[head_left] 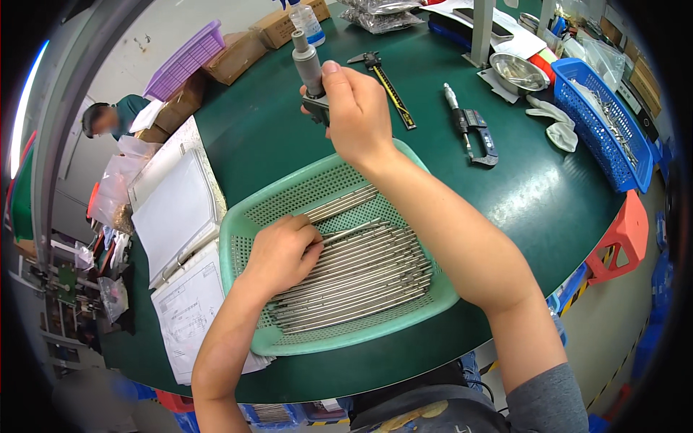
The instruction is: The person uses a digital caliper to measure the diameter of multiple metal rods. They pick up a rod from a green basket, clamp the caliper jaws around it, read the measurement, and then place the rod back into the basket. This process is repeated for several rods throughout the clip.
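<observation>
My right hand (355, 115) is raised over the far side of a green plastic basket (354, 334), closed around a micrometer (308, 68) with a grey barrel pointing up. Much of the micrometer's frame is hidden behind my fingers. Down in the basket my left hand (284, 254) has its fingers pinched on a thin metal rod (355, 231), which slants to the right above the others. Many similar rods (346, 281) lie side by side in the near part of the basket. A smaller bundle of rods (343, 204) rests along its far part.
A second micrometer (473, 130) and a caliper (390, 90) lie beyond the basket. At the right are a glove (556, 124), a metal bowl (518, 72) and a blue basket (603, 133). An open binder (180, 216) with drawings borders the left. Another person (119, 115) is at far left.
</observation>
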The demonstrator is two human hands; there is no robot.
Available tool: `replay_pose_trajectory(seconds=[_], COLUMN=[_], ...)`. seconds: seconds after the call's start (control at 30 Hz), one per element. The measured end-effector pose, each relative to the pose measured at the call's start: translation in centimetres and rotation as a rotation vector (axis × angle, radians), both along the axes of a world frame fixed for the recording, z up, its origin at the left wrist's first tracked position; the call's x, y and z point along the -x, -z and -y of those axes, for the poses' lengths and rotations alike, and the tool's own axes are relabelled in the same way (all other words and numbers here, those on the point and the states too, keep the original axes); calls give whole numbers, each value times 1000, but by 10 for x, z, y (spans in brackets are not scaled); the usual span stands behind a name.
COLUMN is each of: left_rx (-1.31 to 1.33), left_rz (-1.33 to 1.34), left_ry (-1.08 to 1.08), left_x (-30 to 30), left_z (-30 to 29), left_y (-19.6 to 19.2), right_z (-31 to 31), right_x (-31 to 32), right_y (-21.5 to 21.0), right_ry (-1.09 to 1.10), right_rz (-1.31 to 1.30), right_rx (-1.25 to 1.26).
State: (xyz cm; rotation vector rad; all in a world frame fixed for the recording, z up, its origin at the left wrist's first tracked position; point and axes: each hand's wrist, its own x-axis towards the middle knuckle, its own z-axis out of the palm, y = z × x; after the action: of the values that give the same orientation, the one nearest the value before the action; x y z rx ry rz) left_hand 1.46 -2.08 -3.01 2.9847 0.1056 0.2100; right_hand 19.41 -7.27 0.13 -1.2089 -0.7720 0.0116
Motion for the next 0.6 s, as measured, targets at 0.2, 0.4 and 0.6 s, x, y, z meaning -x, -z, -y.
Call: replay_pose_trajectory(seconds=[0.2,0.4,0.6], left_rx=[-113,-218,-391], left_rz=[-31,-37,89], left_ry=[4,-13,-81], left_x=[-9,-14,-22], left_z=[-4,-6,-18], left_y=[3,4,-2], right_z=[-1,-2,2], right_x=[1,-3,-5], right_y=[-1,2,-2], right_ry=[-22,-75,-119], right_rz=[-4,-1,-43], right_rx=[15,50,16])
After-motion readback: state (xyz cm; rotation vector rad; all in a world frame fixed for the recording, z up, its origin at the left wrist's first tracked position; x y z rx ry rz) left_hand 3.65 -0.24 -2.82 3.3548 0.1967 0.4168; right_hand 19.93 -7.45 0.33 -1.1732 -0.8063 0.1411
